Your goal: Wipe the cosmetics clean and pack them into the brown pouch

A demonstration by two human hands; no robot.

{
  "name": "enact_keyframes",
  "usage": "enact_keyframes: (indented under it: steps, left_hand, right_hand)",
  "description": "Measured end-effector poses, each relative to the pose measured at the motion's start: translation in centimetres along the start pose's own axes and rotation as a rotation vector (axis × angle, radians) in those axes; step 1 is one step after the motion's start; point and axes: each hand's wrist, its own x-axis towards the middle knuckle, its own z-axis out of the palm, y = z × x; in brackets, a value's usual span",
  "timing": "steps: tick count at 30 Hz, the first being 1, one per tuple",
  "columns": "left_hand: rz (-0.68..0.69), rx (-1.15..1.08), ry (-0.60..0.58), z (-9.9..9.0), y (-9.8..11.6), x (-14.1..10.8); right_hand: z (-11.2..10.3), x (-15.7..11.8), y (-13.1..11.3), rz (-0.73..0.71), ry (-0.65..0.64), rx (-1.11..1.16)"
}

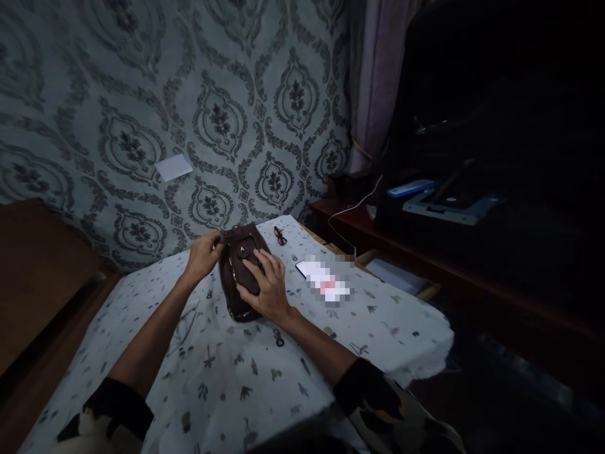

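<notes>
A dark brown leather-look bag with gold-coloured zips and a round clasp on its flap rests on the patterned white cloth. At its far left corner, the fingers of my left hand are closed on the edge; whether they pinch a zip pull there is too small to tell. My right hand lies across the bag's front with its fingers apart, pressing on the surface just below the clasp. Right of the bag is a phone with a lit, blurred screen. Beyond it sits a pair of dark red glasses.
The white cloth covers a table against a patterned wall. A brown wooden panel stands at left. To the right, a dark red shelf carries a blue-and-grey object and a white cable. A white card is on the wall.
</notes>
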Motion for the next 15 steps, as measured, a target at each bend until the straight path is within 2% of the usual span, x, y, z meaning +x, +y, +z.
enact_keyframes:
  steps: [4, 8, 15]
  left_hand:
    - [0.034, 0.038, -0.033, -0.7, 0.9, -0.8]
    - [0.058, 0.070, -0.042, -0.9, 1.9, -0.1]
    - [0.157, 0.053, -0.087, 1.0, 3.6, 2.2]
  right_hand:
    - [-0.1, 0.1, -0.1, 0.003, 0.002, 0.022]
    - [-0.3, 0.3, -0.4, 0.019, -0.014, 0.042]
    - [-1.6, -1.1, -0.7, 0.036, -0.077, 0.027]
